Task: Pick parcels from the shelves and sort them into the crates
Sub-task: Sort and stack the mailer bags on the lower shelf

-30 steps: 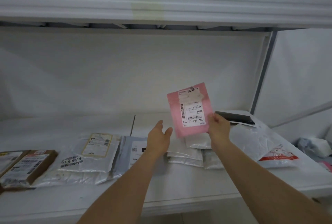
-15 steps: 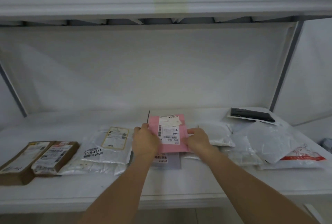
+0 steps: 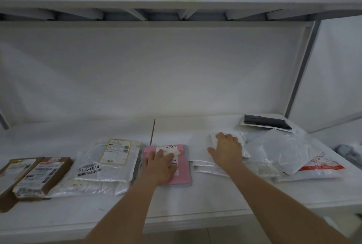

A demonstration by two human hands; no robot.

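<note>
On the white shelf (image 3: 195, 200), the left hand (image 3: 160, 167) lies flat with fingers spread on the pink parcel (image 3: 182, 173), pressing its label, while the right hand (image 3: 227, 149), also flat and loosely spread, rests on a white padded parcel (image 3: 244, 147) just beside it.

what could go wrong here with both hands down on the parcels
The right hand rests on a white bag that overlaps other glossy bags; lifting it could drag those toward the shelf edge. The left hand covers the label of the pink parcel, so it may be hard to read for sorting.
</note>
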